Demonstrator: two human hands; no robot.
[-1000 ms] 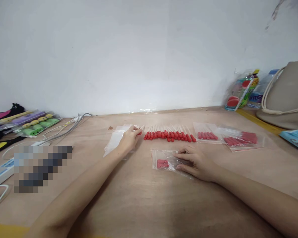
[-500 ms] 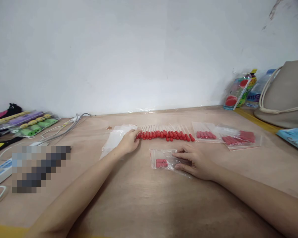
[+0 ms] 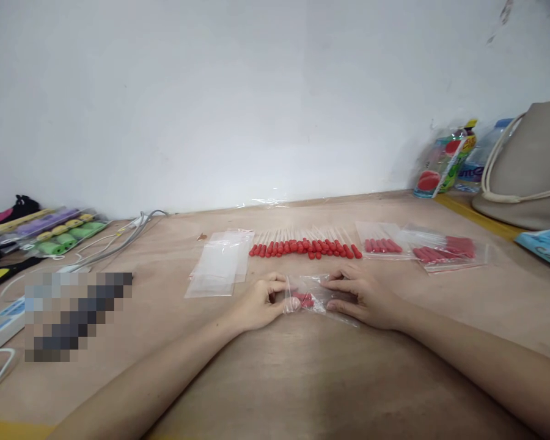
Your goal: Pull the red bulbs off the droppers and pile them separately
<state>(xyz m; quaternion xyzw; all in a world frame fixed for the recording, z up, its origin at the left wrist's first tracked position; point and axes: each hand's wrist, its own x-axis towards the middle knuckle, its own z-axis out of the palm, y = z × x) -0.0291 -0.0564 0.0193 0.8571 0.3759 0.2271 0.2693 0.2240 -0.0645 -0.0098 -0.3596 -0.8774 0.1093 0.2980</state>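
A small clear zip bag [image 3: 321, 299] lies on the table in front of me, with a few red-tipped sticks [image 3: 306, 300] inside. My left hand [image 3: 268, 302] grips its left end, thumb and fingertips around the plastic near the red tips. Whether those fingers also hold a stick is hidden. At the bag's right side, my right hand [image 3: 364, 296] has its thumb and fingers on the film, gripping it. Behind the bag runs a row of white sticks with red tips [image 3: 302, 246]. Several flat, clear bags [image 3: 213, 269] are stacked left of the row.
Filled bags of red-tipped sticks [image 3: 382, 244] lie at the right rear. Bottles [image 3: 444, 162], a grey bag [image 3: 527, 165] and a blue packet [image 3: 545, 250] stand or lie at far right. Cables [image 3: 128, 235], a power strip [image 3: 2, 321] and packs of coloured rolls [image 3: 64, 232] occupy the left.
My left hand has moved from the left end of the stick row toward me and right, onto the zip bag. My right hand has stayed at the bag's right side.
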